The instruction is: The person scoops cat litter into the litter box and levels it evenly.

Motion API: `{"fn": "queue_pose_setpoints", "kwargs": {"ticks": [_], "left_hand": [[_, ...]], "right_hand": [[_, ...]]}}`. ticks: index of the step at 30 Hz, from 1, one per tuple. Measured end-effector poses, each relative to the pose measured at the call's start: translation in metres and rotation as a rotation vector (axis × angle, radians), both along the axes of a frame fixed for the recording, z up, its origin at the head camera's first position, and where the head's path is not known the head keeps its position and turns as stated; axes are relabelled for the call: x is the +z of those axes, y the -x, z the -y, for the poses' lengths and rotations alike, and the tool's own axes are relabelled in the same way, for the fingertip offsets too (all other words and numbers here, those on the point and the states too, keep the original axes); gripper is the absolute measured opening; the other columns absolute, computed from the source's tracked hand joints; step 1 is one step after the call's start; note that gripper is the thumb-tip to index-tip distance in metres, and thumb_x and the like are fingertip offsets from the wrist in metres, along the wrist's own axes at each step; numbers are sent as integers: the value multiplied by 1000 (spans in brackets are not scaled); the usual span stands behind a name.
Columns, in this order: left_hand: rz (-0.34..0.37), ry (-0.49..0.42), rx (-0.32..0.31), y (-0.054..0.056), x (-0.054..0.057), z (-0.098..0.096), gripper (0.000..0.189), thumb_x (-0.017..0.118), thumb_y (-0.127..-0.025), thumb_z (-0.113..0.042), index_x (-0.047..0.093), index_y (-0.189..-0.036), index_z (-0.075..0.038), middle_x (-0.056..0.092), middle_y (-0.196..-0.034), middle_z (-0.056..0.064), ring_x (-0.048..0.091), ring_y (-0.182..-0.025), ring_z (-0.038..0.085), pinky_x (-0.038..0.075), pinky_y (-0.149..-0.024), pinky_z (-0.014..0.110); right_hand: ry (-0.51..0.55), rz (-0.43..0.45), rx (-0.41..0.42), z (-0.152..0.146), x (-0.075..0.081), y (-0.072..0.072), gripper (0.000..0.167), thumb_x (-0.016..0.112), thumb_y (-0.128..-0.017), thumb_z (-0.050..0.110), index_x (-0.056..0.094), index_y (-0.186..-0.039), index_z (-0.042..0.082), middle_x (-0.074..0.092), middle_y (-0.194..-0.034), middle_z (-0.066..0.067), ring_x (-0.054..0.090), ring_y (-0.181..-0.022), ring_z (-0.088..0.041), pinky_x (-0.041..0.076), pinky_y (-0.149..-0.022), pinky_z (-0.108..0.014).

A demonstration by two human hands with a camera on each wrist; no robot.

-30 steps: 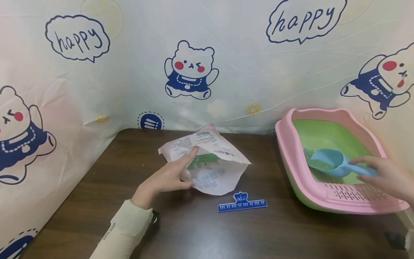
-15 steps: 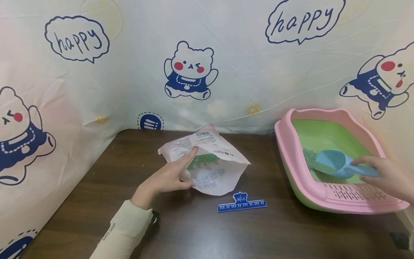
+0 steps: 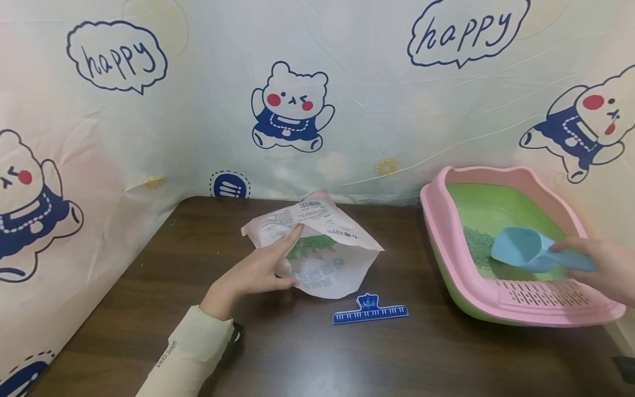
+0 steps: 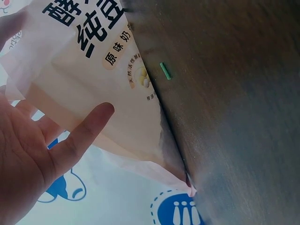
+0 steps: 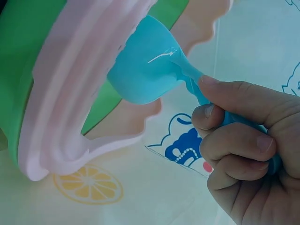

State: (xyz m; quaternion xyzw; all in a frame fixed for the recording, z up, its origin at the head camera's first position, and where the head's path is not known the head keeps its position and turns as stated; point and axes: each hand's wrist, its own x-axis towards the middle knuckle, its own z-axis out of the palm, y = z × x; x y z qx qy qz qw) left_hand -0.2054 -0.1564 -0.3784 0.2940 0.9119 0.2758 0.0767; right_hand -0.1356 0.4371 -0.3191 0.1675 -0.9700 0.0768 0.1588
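Note:
My left hand (image 3: pixel 253 273) holds the near-left side of a white and pink cat litter bag (image 3: pixel 342 273), thumb and fingers spread about its mouth. Green pellets (image 3: pixel 312 245) show inside the gaping bag. On the bag's printed outer side, one finger (image 4: pixel 86 133) lies straight in the left wrist view. Over at the right, my right hand (image 3: pixel 607 267) grips the handle of a light blue scoop (image 3: pixel 523 248), its fingers curled round it. The scoop is tipped inside a pink-rimmed green litter box (image 3: pixel 434 220), beside a small heap of green litter (image 3: pixel 477 245). No pellets show in its bowl.
A blue bag clip (image 3: pixel 369 314) with a piano-key print lies on the brown table (image 3: pixel 278 358) in front of the bag. One green pellet (image 4: pixel 165 71) lies on the table near the bag. A patterned cloth (image 3: pixel 367 110) hangs behind.
The right hand has tilted the scoop and drawn it to the right. Green litter has gone from the scoop onto the box floor, where the heap shows more. Left hand and bag stay put.

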Motion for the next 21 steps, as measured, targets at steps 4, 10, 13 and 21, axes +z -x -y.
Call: {"fn": "queue_pose_setpoints", "kwargs": {"ticks": [4,10,13,21], "left_hand": [[-1,-2,0,0,0,0,106,78,-84,-27,6,-161,-26,17,-167,-6,55,-113,24,50,-96,36],[6,8,8,-1,2,0,105,77,-85,-28,5,-161,-30,15,-167,-8,55,-108,18,50,-92,33],[6,10,11,-1,2,0,106,77,-85,-28,2,-160,-34,13,-168,-8,55,-107,18,51,-93,33],[-22,11,11,0,3,-2,106,76,-86,-28,2,-160,-32,18,-167,-4,55,-108,19,51,-94,34]], "right_hand": [[4,14,-33,3,4,-5,41,81,-55,-14,66,-92,-3,68,-81,-23,32,-71,14,35,-60,-21],[132,-7,-32,7,6,-17,60,79,-59,-16,65,-93,32,58,-71,5,33,-65,8,30,-55,-20],[236,-21,0,6,5,-23,82,78,-69,-11,51,-102,59,41,-67,21,33,-62,7,27,-51,-20],[451,13,-41,9,2,-40,76,78,-76,-7,57,-108,58,49,-70,27,39,-56,3,29,-47,-18]]}}
